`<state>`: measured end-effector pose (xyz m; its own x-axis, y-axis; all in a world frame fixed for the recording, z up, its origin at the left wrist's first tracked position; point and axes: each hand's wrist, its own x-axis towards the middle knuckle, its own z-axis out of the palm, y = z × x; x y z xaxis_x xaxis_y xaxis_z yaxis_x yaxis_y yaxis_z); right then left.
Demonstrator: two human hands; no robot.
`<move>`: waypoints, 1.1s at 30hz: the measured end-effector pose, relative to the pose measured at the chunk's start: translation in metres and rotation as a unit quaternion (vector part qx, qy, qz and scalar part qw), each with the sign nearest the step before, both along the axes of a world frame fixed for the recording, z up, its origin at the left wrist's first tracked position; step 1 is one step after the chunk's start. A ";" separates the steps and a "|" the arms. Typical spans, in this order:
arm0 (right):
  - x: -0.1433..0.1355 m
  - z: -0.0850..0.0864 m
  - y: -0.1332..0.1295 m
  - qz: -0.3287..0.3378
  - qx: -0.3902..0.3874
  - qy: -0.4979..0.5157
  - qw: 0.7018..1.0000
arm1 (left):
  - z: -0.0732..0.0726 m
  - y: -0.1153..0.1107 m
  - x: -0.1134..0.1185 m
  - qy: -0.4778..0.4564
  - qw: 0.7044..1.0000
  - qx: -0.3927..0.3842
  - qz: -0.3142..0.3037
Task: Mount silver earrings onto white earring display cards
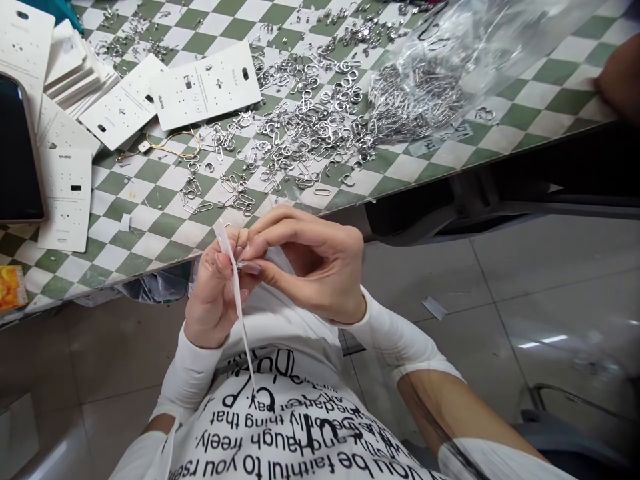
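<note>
In front of my body, my left hand (213, 290) is closed on a white earring card (237, 293), which is seen nearly edge-on and hangs down toward my shirt. My right hand (315, 263) comes in from the right with thumb and forefinger pinched against the card's face. A tiny silver piece (239, 266), perhaps an earring stud, shows at those fingertips; most of it is hidden. Just beyond both hands, loose silver hoops and oval links (300, 133) lie scattered on the checked tabletop (165, 233). Two earring cards (206, 87) with small studs in them lie further back.
A stack of white cards (75, 73) and a dark-screened phone (20, 150) are at the left. A clear plastic bag (425, 87) of silver pins lies at the right back. A thin gold chain (175, 152) rests near the cards. Another person's arm (620, 80) shows at the right edge.
</note>
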<state>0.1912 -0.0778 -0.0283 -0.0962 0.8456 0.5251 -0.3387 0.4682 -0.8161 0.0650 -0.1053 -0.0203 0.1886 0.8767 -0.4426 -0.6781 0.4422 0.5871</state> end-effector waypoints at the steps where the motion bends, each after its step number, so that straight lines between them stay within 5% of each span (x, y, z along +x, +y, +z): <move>1: 0.000 0.000 0.000 -0.004 0.006 -0.005 1.000 | 0.001 0.000 0.001 -0.006 1.000 0.015 0.000; 8: 0.009 -0.001 0.004 0.006 0.016 -0.039 0.999 | 0.000 -0.001 0.002 -0.039 0.996 0.076 0.000; 19: 0.002 -0.002 0.001 -0.012 0.006 -0.030 0.999 | 0.003 0.000 0.002 -0.041 0.997 0.061 0.000; 26: 0.007 0.000 0.000 0.006 -0.043 -0.005 0.999 | -0.002 0.001 -0.002 -0.144 0.987 0.071 0.006; 33: -0.002 0.002 -0.002 -0.008 -0.035 0.002 0.999 | 0.001 0.003 -0.004 -0.075 0.995 0.064 -0.004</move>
